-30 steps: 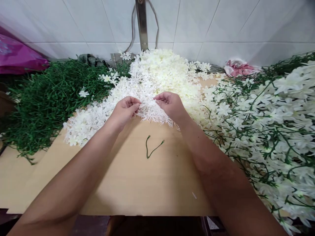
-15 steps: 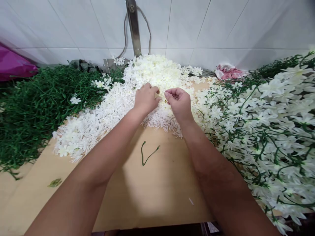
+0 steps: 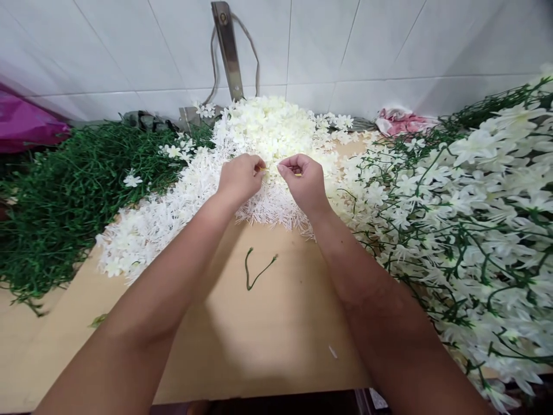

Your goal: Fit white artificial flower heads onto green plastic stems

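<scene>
Heap of cream-white artificial flower heads [image 3: 276,124] is piled at the back centre of the table [image 3: 268,334]. The heads are small, star-shaped & loosely jumbled. In front & to the left, a whiter heap of spiky plastic pieces [image 3: 164,213] is spread toward the near edge, touching the cream heap. A tiny yellowish piece [image 3: 298,173] is pinched betw. fingertips of left hand [image 3: 239,180] & right hand [image 3: 305,183], just above where both heaps meet. It's too small for more detail.
</scene>
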A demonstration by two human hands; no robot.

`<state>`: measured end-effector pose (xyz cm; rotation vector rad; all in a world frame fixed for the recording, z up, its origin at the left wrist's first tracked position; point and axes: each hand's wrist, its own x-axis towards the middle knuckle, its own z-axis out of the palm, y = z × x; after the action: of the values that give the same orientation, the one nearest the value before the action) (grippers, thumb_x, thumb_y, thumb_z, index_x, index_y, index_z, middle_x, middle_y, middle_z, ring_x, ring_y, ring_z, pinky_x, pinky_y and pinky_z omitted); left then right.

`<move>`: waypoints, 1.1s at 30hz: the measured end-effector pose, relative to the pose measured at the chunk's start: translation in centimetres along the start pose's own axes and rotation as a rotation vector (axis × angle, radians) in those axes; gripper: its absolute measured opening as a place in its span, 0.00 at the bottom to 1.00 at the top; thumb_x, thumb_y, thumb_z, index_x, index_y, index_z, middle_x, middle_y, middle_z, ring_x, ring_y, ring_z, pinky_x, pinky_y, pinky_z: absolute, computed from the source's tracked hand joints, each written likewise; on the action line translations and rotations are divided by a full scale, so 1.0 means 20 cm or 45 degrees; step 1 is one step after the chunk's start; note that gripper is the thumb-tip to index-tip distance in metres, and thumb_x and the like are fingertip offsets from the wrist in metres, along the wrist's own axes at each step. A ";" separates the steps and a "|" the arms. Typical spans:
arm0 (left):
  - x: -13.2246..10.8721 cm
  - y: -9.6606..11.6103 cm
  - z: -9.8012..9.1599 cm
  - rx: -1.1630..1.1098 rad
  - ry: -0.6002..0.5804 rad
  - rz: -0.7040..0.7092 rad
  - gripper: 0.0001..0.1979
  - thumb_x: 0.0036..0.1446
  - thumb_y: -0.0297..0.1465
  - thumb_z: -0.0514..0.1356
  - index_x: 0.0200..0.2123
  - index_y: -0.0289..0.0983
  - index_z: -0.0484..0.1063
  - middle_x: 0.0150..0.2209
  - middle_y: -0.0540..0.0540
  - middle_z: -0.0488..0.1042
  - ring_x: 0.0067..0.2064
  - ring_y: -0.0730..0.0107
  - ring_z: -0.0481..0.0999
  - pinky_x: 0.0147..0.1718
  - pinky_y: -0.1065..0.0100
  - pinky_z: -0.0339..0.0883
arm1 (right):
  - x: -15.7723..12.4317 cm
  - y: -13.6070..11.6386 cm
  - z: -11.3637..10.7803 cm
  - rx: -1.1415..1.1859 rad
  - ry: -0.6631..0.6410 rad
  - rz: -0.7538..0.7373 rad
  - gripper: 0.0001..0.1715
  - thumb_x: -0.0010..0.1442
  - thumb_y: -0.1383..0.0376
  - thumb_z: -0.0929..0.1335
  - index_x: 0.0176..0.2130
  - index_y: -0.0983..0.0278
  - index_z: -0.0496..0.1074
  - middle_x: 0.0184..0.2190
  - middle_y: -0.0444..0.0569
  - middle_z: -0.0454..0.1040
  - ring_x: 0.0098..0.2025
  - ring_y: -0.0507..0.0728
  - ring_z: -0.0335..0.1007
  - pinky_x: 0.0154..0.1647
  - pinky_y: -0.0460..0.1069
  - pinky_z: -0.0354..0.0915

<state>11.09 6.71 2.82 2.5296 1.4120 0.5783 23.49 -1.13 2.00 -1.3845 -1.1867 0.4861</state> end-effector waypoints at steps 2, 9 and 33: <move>-0.01 0.01 0.03 0.141 -0.010 0.047 0.12 0.56 0.30 0.57 0.41 0.37 0.77 0.45 0.38 0.76 0.49 0.50 0.72 0.48 0.54 0.62 | 0.00 0.00 0.00 -0.022 -0.004 0.017 0.04 0.56 0.69 0.66 0.29 0.63 0.66 0.28 0.44 0.71 0.31 0.50 0.65 0.38 0.49 0.65; 0.02 0.02 0.05 -0.166 0.044 -0.107 0.05 0.54 0.30 0.59 0.33 0.35 0.73 0.38 0.41 0.75 0.42 0.57 0.72 0.44 0.58 0.63 | 0.00 0.00 -0.02 -0.029 0.003 0.015 0.03 0.55 0.69 0.66 0.29 0.63 0.67 0.27 0.45 0.72 0.31 0.51 0.64 0.36 0.49 0.64; -0.35 -0.14 -0.11 -1.636 -0.194 -0.563 0.17 0.38 0.36 0.74 0.28 0.34 0.73 0.24 0.50 0.76 0.28 0.76 0.72 0.30 0.73 0.61 | -0.13 0.03 0.17 -0.254 -0.259 -0.362 0.06 0.54 0.74 0.66 0.28 0.64 0.68 0.28 0.46 0.69 0.32 0.52 0.65 0.38 0.51 0.64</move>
<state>4.66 2.15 2.03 1.1846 0.9550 0.8048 19.76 -1.45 -0.22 -1.3270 -1.6068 0.3182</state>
